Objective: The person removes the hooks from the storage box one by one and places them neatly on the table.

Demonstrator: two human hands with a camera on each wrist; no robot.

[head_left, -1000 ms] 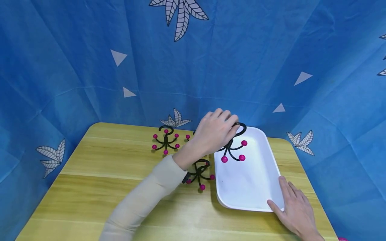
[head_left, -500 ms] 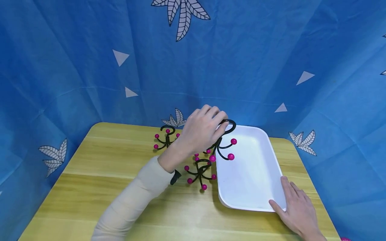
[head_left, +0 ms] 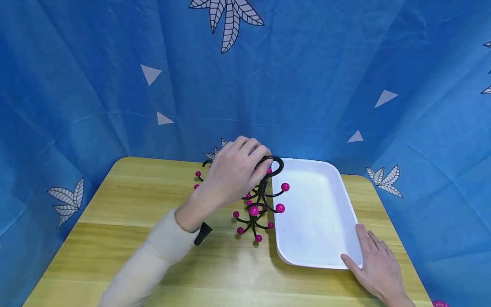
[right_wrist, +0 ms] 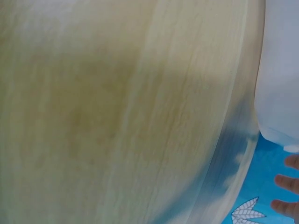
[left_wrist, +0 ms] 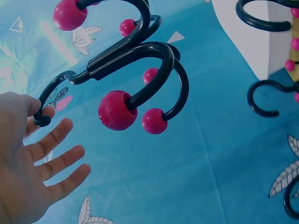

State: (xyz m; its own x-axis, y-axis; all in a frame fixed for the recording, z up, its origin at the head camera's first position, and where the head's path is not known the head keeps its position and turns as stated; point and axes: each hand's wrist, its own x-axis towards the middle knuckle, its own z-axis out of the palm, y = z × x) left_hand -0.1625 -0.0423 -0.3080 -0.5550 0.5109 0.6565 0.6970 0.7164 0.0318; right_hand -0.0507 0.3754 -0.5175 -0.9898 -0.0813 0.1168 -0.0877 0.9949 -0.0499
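Observation:
My left hand (head_left: pixel 235 172) pinches a black claw-shaped hanging hook (head_left: pixel 263 184), with pink balls on its prong ends, by its curved top. In the left wrist view, thumb and index finger meet at the hook's tip, while the other fingers of the left hand (left_wrist: pixel 51 158) spread apart. The raised hook overlaps the left edge of a white tray (head_left: pixel 318 213). Below it on the table stands a similar hook (head_left: pixel 254 221); another hook (head_left: pixel 198 174) is mostly hidden behind the left hand. My right hand (head_left: pixel 379 269) rests with extended fingers on the tray's near right corner.
The wood-grain table (head_left: pixel 115 238) ends at a blue curtain (head_left: pixel 307 76) with leaf prints, which hangs behind and at both sides. A black piece (head_left: pixel 203 233) sits at the left cuff.
My left hand has carried the hook leftward, from over the tray to its left edge, and now covers most of the back hook. The right hand and tray stay put.

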